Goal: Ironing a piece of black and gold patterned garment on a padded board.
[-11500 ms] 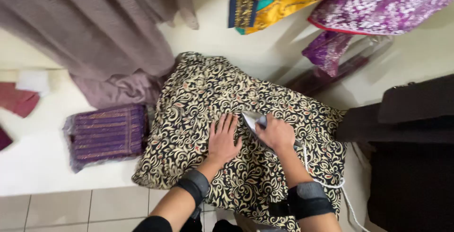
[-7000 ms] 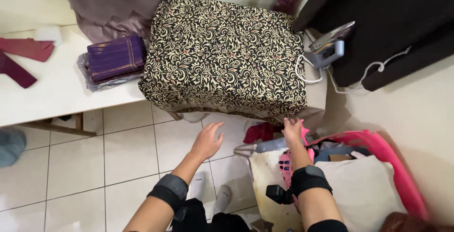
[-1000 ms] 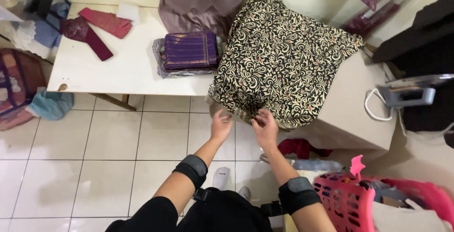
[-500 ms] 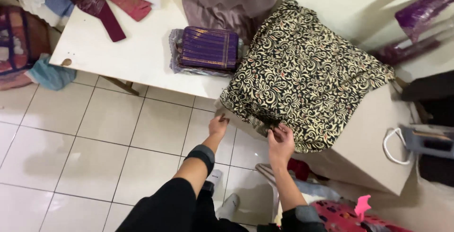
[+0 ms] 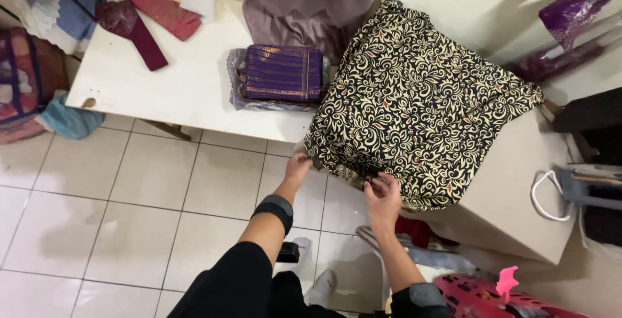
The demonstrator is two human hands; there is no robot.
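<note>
Black-and-cream garment: a scroll-patterned cloth (image 5: 421, 104) lies spread over the right part of the white table (image 5: 188, 91), its near hem hanging over the front edge.
Left hand: the left hand (image 5: 299, 164) is at the hem's left corner, fingers curled onto the cloth edge; whether it pinches or only touches is hard to tell.
Right hand: the right hand (image 5: 383, 198) sits at the hanging hem further right, fingers bent around a fold of the fabric; the fingertips are hidden in the cloth.
Wrists: a dark band (image 5: 275, 209) wraps the left forearm; the right forearm's band (image 5: 418, 298) is cut off at the bottom edge.
Folded purple cloth: a striped purple stack (image 5: 282, 75) lies just left of the patterned garment, on a clear wrapper.
Grey-brown fabric: a draped piece (image 5: 311, 0) runs off the top edge behind both.
Table's far left: maroon and red strips (image 5: 152, 23) lie well apart from the hands.
Right edge: a grey object with a white cord loop (image 5: 586, 192) is partly out of frame, so its kind is unclear.
Bottom right: a pink basket (image 5: 492, 295) is only partly seen.
</note>
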